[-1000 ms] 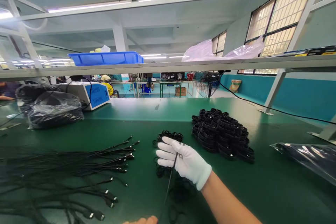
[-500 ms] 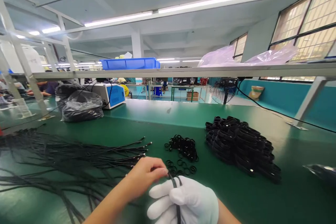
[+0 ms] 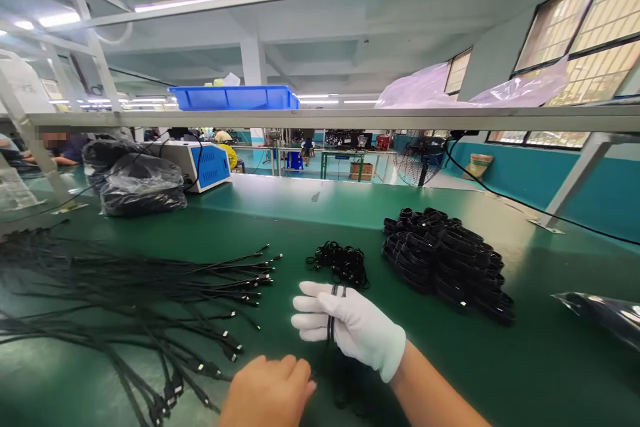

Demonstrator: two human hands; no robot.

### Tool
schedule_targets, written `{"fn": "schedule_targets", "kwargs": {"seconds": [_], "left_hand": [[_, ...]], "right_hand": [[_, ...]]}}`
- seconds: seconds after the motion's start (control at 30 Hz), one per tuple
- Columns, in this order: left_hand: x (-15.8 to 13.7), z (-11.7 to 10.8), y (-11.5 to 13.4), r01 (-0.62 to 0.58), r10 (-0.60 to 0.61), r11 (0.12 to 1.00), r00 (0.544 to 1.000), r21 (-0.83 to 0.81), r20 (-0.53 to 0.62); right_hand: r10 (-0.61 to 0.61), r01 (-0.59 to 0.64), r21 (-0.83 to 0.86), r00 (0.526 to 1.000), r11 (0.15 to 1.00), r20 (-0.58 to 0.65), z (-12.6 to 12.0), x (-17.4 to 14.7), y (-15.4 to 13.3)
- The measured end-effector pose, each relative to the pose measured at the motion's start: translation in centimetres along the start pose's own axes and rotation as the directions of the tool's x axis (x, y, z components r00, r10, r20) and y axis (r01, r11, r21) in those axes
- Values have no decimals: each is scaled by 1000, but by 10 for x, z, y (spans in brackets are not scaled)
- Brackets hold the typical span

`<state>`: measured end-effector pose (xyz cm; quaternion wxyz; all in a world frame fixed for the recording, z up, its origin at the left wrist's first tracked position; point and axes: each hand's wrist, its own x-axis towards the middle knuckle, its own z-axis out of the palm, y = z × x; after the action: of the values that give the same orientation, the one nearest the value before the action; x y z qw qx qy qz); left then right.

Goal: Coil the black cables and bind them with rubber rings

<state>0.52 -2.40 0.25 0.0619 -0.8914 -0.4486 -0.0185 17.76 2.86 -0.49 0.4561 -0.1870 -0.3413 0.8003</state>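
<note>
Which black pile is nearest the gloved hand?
The small middle pile, just beyond the gloved right hand; the taller coiled pile lies farther right, the loose cables left.

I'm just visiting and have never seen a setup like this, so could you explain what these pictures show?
There is no machine doing the handling: these are a person's own two hands. The single view comes from a camera worn on the head, looking forward and down. The white-gloved right hand holds a black cable that runs across its fingers. The bare left hand is nearby; whether it grips anything is hard to tell. On the green table lie loose cables at left, small black rings in the middle and heaped coils at right.
</note>
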Motion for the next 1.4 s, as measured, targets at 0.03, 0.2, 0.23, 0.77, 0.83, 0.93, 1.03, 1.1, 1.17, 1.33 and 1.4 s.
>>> {"fn": "schedule_targets", "kwargs": {"seconds": [0.03,0.2,0.23,0.77,0.83,0.93,1.03,1.1,1.17,1.33,1.4], "left_hand": [[4,-11,-2,3,-3,1000,1000,-22,-21],[34,-50,-32,6,-25,893,999,-450,-37],[40,-49,-37,8,-19,814,1000,-580,-13],[-2,43,-17,95,-114,984,987,-153,-117],[-3,34,-3,38,-52,995,985,-87,-162],[2,13,3,6,-19,996,988,-85,-153],[6,-16,-11,7,-18,989,998,-151,-68],[7,-32,-25,2,-6,973,1000,-232,-15],[7,-41,-38,-4,9,926,1000,-377,13],[12,-21,-49,107,-51,584,994,-805,95],[13,-3,-48,123,-122,567,990,-815,64]], "right_hand": [[54,-53,-32,998,998,24,-1,-1,3],[335,-323,-91,892,942,304,-1,-10,15],[370,-364,-86,863,928,344,-1,-12,17],[-40,27,162,996,986,77,13,0,-1],[-18,20,54,999,998,-31,8,1,6],[83,-89,-63,992,994,-92,5,-1,19],[244,-234,-131,968,963,60,5,-5,30],[349,-324,-145,911,935,220,5,-9,36],[423,-401,-137,845,906,327,5,-12,43],[450,-449,-107,792,887,412,9,-14,53],[342,-330,-100,851,939,399,15,-12,50]]}}
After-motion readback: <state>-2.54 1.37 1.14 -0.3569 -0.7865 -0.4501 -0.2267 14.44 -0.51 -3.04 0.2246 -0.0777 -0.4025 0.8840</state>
